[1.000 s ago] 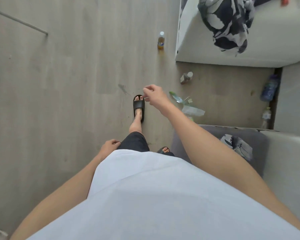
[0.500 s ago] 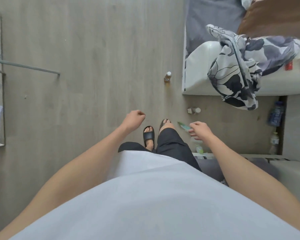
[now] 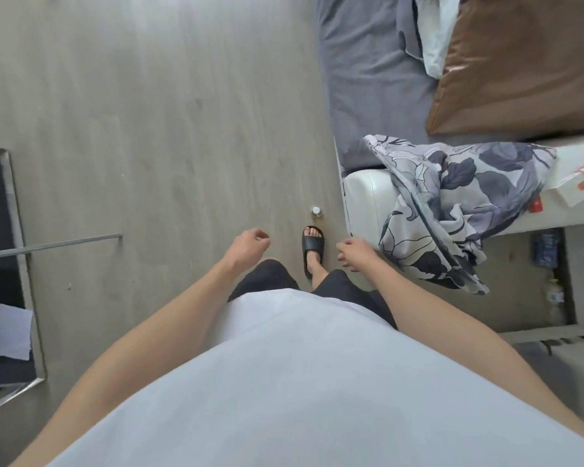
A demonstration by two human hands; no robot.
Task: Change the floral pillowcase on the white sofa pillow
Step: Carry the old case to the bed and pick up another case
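My shirt point(image 3: 300, 382) hides my lower body. Left hand point(image 3: 250, 246) and right hand point(image 3: 354, 254) hang loosely curled, holding nothing. Floral pillowcase point(image 3: 452, 203) drapes over white sofa arm point(image 3: 368, 197), near right hand. Beyond, brown cushion point(image 3: 520, 62) cut off by frame.

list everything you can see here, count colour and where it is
floral pillowcase: 1, grey, white and dark blue, draped over the white sofa arm
sofa arm: 1, white, right of centre
seat cover: 1, grey, top centre
cushion: 1, brown, top right
small bottle: 1, white cap, on the floor beside the sofa arm
box: 1, white and red, on the sofa arm at far right
blue bottle: 1, floor gap at right
paper: 1, white, lower left
slipper: 1 visible, black, on a foot
left hand: 1, empty, loosely curled
right hand: 1, empty, near the pillowcase
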